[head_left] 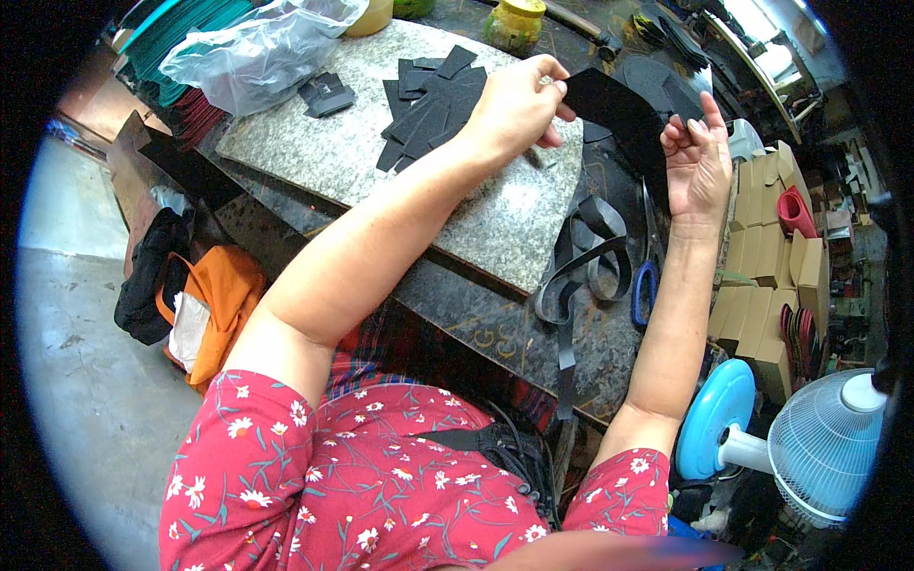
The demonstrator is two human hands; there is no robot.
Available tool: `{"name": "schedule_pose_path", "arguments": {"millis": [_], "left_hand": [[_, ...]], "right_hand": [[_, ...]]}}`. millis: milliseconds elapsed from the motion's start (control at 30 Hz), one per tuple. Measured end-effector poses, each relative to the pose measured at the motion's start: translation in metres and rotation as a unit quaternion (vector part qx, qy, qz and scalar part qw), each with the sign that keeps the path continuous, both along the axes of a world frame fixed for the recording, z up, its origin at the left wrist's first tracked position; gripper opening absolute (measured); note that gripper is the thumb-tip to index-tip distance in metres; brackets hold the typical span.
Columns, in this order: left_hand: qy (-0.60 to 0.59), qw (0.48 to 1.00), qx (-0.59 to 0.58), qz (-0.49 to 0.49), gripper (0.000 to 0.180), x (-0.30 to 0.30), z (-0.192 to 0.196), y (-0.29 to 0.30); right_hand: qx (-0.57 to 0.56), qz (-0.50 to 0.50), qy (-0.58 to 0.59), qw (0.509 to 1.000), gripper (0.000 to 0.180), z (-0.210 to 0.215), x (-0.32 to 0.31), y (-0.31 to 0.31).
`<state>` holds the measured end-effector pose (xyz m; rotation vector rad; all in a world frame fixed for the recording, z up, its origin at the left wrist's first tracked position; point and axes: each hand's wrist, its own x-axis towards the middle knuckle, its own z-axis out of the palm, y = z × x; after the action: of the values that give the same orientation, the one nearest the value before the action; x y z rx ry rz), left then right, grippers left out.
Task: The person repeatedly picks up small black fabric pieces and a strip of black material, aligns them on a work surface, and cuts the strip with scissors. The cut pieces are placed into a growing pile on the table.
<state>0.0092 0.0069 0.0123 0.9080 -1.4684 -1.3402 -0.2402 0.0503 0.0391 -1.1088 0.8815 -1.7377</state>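
Over the far right edge of a speckled stone slab [314,147], my left hand [519,107] pinches one end of a curved black strip [609,103] between thumb and fingers. My right hand [700,162], raised further right, has its fingertips closed on the other end of the strip, little finger lifted. The strip's material, fabric or sheet, cannot be made out. A loose pile of flat black pieces [433,114] lies on the slab just left of my left hand. Further left sits a small stack of black pieces [327,94].
A looped dark strap [609,257] and blue-handled scissors [646,290] lie beside my right forearm. A clear plastic bag [257,76] and a yellow jar [514,26] stand at the back. Cardboard boxes [752,257] and a fan [828,443] are at right, an orange bag [226,295] at left.
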Motion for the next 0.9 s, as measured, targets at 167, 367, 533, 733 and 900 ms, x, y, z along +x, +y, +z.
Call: {"name": "schedule_pose_path", "arguments": {"millis": [167,367,533,733,900], "left_hand": [[0.106,0.989,0.087,-0.053,0.027,-0.001,-0.001,-0.006],[0.096,0.989,0.079,-0.074,0.037,-0.004,-0.009,-0.005],[0.121,0.988,0.088,-0.040,0.083,-0.007,-0.008,-0.002],[0.165,0.975,0.142,-0.046,0.087,-0.008,-0.009,0.005],[0.172,0.954,0.222,-0.103,0.045,-0.006,-0.015,0.002]], "right_hand": [[0.024,-0.023,0.094,0.995,0.025,0.009,0.022,0.006],[-0.031,-0.102,0.177,0.978,0.017,0.012,0.049,0.003],[-0.033,-0.070,0.218,0.973,0.016,0.011,0.062,-0.004],[0.111,-0.059,0.313,0.941,0.015,0.002,0.065,-0.005],[0.137,-0.030,0.370,0.919,0.023,-0.006,0.060,0.001]]}}
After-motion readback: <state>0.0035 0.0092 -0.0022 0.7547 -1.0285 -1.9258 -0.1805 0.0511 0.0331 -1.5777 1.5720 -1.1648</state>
